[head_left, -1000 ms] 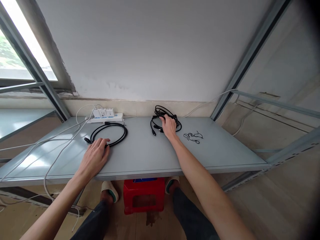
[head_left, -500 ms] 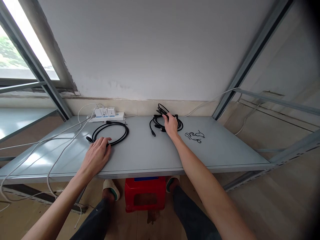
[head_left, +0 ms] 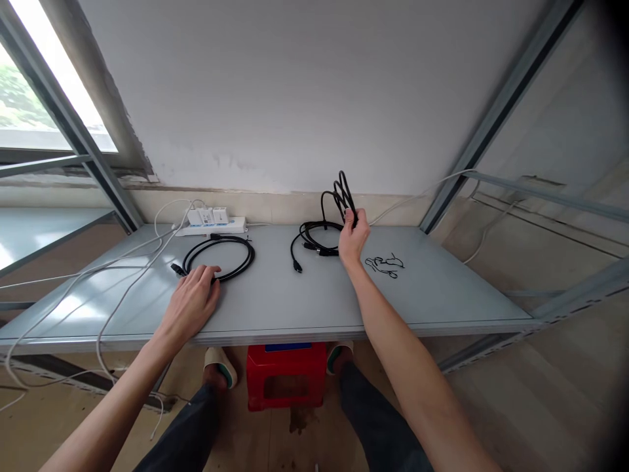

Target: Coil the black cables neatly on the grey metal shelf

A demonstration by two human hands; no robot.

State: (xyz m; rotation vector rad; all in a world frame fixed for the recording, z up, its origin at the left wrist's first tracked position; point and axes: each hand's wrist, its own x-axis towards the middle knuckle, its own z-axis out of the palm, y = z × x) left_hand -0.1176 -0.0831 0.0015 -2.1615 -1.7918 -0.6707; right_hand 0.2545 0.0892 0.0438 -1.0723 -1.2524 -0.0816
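My right hand (head_left: 354, 237) is closed around several loops of a black cable (head_left: 344, 191), lifting them upright above the metal shelf. Still lying beneath, beside that hand, are other black loops (head_left: 307, 231) and a plug end (head_left: 297, 266). My left hand (head_left: 192, 300) lies over the near left side of another coiled black cable (head_left: 251, 257), its fingers loosely bent and the thumb apart from them. Part of this coil is hidden under the fingers. To the right of my right hand is a small heap of thin black ties (head_left: 386, 265).
A white power strip (head_left: 236, 225) with plugged-in adapters stands against the wall. White cords (head_left: 142, 265) run across the left of the shelf (head_left: 280, 308). Metal uprights (head_left: 455, 167) frame both sides. A red stool (head_left: 285, 396) is below, between the person's feet.
My right hand has risen and shifted right, pulling loops of black cable up off the shelf. My left hand has stayed on its coil.
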